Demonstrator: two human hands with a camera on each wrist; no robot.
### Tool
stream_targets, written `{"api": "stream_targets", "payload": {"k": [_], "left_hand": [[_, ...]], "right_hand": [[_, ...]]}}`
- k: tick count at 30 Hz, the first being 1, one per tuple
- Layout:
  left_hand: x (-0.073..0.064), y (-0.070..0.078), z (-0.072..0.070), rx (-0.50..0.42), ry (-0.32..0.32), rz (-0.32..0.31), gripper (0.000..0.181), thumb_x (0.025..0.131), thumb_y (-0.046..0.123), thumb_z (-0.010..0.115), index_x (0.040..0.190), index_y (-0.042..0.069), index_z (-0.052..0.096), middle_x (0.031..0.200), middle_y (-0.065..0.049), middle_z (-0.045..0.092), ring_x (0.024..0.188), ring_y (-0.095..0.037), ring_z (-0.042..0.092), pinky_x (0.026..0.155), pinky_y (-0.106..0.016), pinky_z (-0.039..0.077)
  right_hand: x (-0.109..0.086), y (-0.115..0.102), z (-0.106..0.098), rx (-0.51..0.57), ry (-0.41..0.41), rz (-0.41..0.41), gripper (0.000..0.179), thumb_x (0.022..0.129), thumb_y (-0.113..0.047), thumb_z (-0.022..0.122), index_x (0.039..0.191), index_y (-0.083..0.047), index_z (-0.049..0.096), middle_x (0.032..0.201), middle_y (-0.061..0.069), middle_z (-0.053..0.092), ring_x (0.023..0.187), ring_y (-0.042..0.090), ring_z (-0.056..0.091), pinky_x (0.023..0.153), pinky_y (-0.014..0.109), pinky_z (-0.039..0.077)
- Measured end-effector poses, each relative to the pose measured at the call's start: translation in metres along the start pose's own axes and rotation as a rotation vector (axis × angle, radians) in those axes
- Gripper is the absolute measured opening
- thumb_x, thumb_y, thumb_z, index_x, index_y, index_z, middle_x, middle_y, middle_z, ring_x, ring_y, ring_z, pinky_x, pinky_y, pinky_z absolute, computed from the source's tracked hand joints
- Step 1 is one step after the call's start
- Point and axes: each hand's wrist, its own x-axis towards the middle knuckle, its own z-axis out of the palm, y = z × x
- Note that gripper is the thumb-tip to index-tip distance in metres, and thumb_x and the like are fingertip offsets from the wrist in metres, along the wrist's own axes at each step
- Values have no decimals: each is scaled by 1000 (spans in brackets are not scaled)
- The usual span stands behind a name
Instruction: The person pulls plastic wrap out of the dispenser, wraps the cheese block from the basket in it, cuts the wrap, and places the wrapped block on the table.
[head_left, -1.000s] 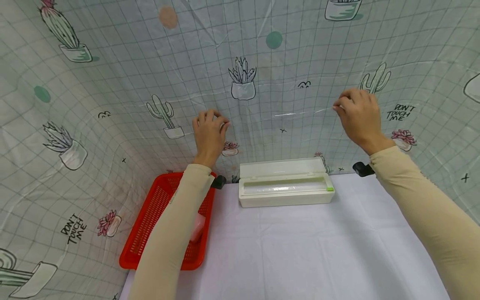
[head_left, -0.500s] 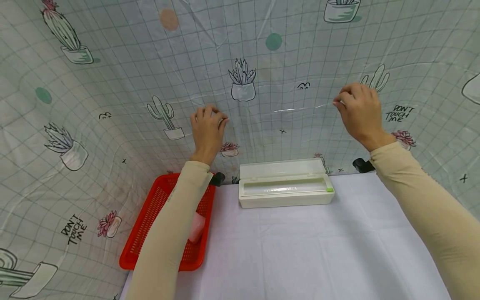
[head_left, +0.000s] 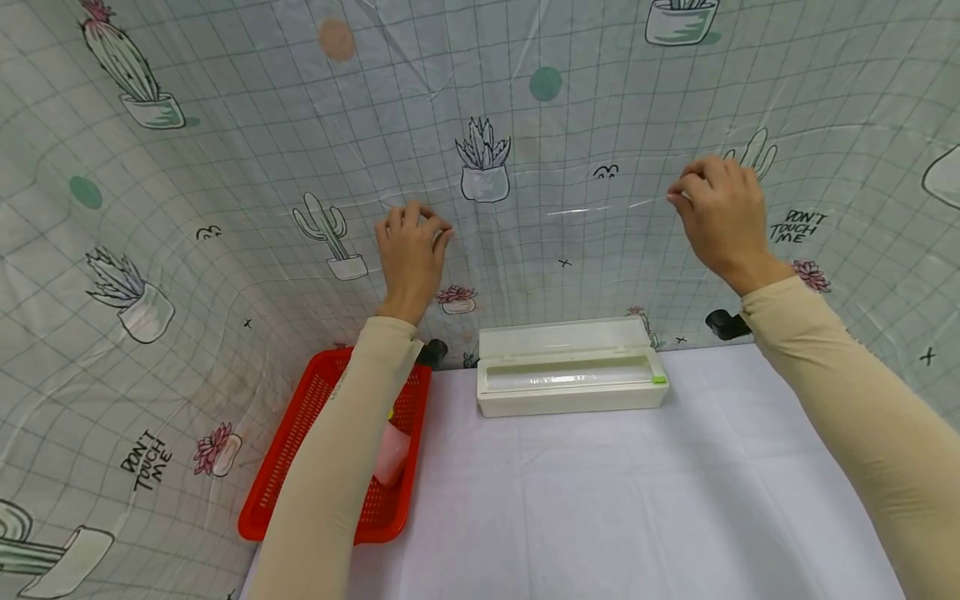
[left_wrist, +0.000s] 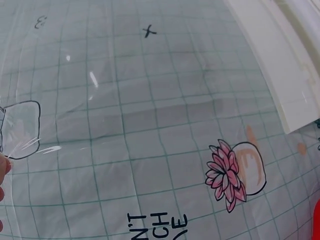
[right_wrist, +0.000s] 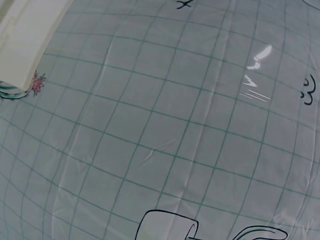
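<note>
A sheet of clear cling film stretches between my two hands, showing mostly as bright glints. My left hand pinches its left end between thumb and fingers, above the red basket. At the right end, my right hand pinches the film a little higher up. Below and between them is a white cling film dispenser with its lid tipped back and a small green piece at its right end. Only fingertips of the left hand show in the left wrist view; the right wrist view catches film glints.
A red perforated basket stands on the left, partly behind my left forearm. It holds a pink item and a small yellow bit, mostly hidden. White cloth covers the table; a cactus-print sheet hangs behind and at the sides.
Both hands have risen, the left also shifting slightly left. The film's glints have moved up with them. More of the pink item shows beside the left sleeve. The dispenser stays put.
</note>
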Motion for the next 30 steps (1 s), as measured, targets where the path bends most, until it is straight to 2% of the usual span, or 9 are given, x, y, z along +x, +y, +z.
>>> {"api": "stream_targets", "payload": {"k": [11,20,25,30], "left_hand": [[0,1,-5,-23,26,5,22,103,26,68,107,8,81,124,-11,66,115,-34,53,104,-52,37],[-3,2,-9,-64,46,11,20,103,24,70,104,7,81,122,-12,65,115,-34,53,106,-53,35],[-12,5,-16,-87,47,27,24,104,27,67,106,7,81,122,-12,66,114,-34,53,106,-53,35],[-31,8,-26,-119,60,54,26,104,28,67,107,6,81,120,-12,67,112,-35,53,103,-55,36]], "right_hand": [[2,-3,-5,19,-12,23,18,104,-7,64,102,11,67,115,29,60,108,53,56,93,65,43],[-1,-7,-12,46,15,17,18,104,-5,65,101,12,67,113,29,62,110,53,56,96,67,43],[-9,-10,-20,72,45,3,14,102,-1,67,99,12,68,109,30,63,107,53,57,96,66,43],[-23,-19,-32,103,83,-5,9,97,3,71,98,11,69,105,29,64,97,51,56,87,62,42]]}}
